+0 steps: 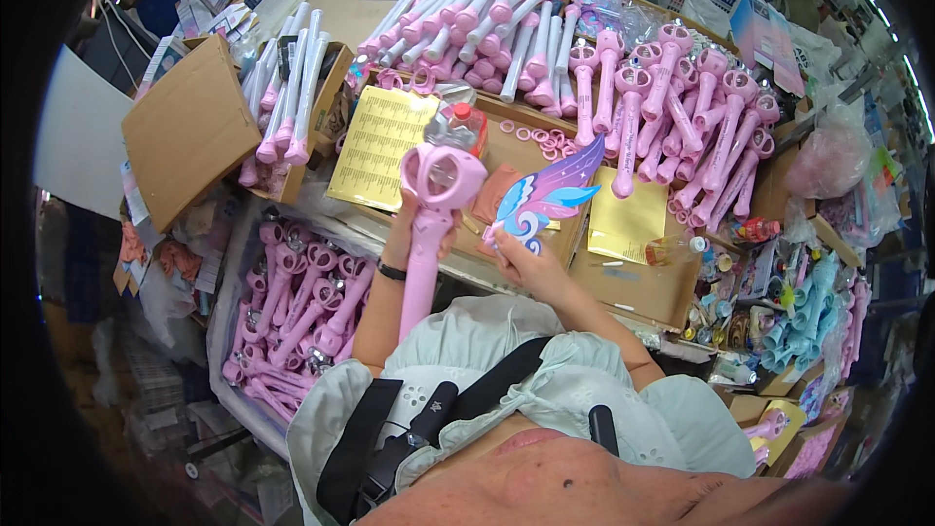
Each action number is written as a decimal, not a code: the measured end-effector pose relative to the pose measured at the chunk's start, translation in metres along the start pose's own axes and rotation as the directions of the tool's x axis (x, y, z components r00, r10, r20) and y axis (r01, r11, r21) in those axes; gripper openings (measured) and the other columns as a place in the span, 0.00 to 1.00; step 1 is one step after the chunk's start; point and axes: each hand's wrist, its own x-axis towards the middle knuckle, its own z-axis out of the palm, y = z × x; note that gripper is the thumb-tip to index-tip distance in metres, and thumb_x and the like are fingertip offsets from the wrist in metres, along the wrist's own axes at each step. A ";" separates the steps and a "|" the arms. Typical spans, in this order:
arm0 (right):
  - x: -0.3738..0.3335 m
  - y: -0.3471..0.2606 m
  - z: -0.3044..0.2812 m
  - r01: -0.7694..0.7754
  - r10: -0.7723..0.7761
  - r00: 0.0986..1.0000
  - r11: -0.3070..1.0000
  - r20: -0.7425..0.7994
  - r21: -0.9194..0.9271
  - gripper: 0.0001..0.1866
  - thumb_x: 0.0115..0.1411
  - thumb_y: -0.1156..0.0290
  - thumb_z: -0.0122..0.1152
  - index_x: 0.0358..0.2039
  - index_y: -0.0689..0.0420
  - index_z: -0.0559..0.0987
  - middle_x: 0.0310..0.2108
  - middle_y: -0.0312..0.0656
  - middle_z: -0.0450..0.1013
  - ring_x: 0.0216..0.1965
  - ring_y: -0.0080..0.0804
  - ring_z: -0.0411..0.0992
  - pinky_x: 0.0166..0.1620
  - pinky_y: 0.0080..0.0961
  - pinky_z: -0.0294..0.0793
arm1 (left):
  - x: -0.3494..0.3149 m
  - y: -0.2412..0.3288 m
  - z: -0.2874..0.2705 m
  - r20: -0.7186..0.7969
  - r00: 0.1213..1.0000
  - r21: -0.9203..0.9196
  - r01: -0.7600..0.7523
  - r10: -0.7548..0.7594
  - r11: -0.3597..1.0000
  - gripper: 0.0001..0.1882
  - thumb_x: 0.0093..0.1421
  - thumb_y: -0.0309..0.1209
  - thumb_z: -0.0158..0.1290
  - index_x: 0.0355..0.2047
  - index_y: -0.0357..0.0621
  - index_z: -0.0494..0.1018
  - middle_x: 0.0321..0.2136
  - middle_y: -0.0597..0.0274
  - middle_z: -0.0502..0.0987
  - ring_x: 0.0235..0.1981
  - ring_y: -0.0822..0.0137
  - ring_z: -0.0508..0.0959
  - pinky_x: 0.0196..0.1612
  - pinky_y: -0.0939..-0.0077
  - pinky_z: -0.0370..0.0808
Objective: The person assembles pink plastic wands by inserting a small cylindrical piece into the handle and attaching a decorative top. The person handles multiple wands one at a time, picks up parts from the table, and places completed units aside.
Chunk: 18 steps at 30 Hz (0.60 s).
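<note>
A pink toy wand [421, 268] with a round, open-framed head is upright in my left hand [450, 234], whose fingers wrap round it just below the head. Pinched in my right hand [531, 268] is a wing-shaped piece [550, 193] in purple and blue, held by its narrow lower end. The wing is just right of the wand head and apart from it. Behind the wand head stands a bottle with a red cap [462, 113]. Small pink rings [553, 143] lie scattered on the cardboard beyond the wing.
A lined bin of pink wands [302, 307] stands at my left. White-and-pink sticks [458, 24] pile up at the back, and more pink wands [682, 112] at the back right. Gold sticker sheets [385, 141] lie on the bench. An open cardboard box [185, 127] holds more sticks.
</note>
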 end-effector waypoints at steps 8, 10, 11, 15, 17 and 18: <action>0.018 0.011 0.013 0.084 -0.080 0.937 0.996 -0.339 -0.002 0.15 0.63 0.64 0.48 0.20 0.56 0.69 0.12 0.29 0.61 0.11 0.15 0.58 0.15 0.15 0.53 | 0.004 -0.011 0.013 -0.045 0.999 0.237 -0.018 0.030 0.971 0.41 0.53 0.67 0.36 0.41 0.35 0.66 0.24 0.56 0.72 0.13 0.73 0.70 0.12 0.84 0.68; 0.018 0.007 0.010 0.161 -0.105 0.928 0.978 -0.358 0.130 0.16 0.64 0.63 0.48 0.20 0.56 0.69 0.12 0.29 0.62 0.11 0.15 0.58 0.15 0.15 0.53 | 0.003 -0.015 0.012 0.016 1.000 0.213 -0.010 0.007 0.977 0.40 0.54 0.66 0.37 0.41 0.35 0.66 0.25 0.55 0.72 0.14 0.72 0.71 0.13 0.84 0.69; 0.017 0.004 0.008 0.179 -0.098 0.930 0.962 -0.354 0.205 0.17 0.64 0.63 0.47 0.19 0.56 0.69 0.12 0.30 0.62 0.11 0.15 0.59 0.14 0.16 0.54 | 0.003 -0.019 0.011 0.020 1.000 0.153 0.019 -0.022 0.988 0.40 0.54 0.66 0.37 0.42 0.35 0.66 0.25 0.55 0.72 0.14 0.72 0.71 0.13 0.84 0.69; 0.005 0.004 0.014 0.181 -0.164 0.932 0.983 -0.322 0.022 0.15 0.64 0.62 0.48 0.22 0.56 0.70 0.13 0.30 0.63 0.12 0.15 0.60 0.15 0.14 0.54 | 0.001 -0.025 0.002 -0.004 0.998 0.005 0.062 -0.062 0.998 0.42 0.53 0.67 0.36 0.42 0.34 0.65 0.27 0.56 0.72 0.14 0.72 0.71 0.12 0.83 0.68; 0.000 0.010 0.020 0.185 -0.161 0.930 0.982 -0.329 0.043 0.15 0.64 0.62 0.47 0.23 0.57 0.70 0.14 0.30 0.63 0.13 0.14 0.60 0.16 0.15 0.55 | 0.002 -0.020 -0.005 -0.015 0.999 -0.054 0.045 -0.046 0.998 0.43 0.52 0.68 0.35 0.42 0.34 0.65 0.27 0.56 0.72 0.14 0.73 0.70 0.12 0.83 0.68; -0.002 0.013 0.021 0.158 -0.133 0.931 0.986 -0.339 0.047 0.15 0.64 0.61 0.46 0.24 0.57 0.70 0.14 0.30 0.63 0.14 0.14 0.60 0.17 0.15 0.55 | 0.001 -0.018 -0.007 0.021 0.999 -0.041 0.050 -0.050 0.998 0.45 0.52 0.69 0.34 0.43 0.33 0.65 0.28 0.57 0.72 0.14 0.74 0.70 0.12 0.84 0.68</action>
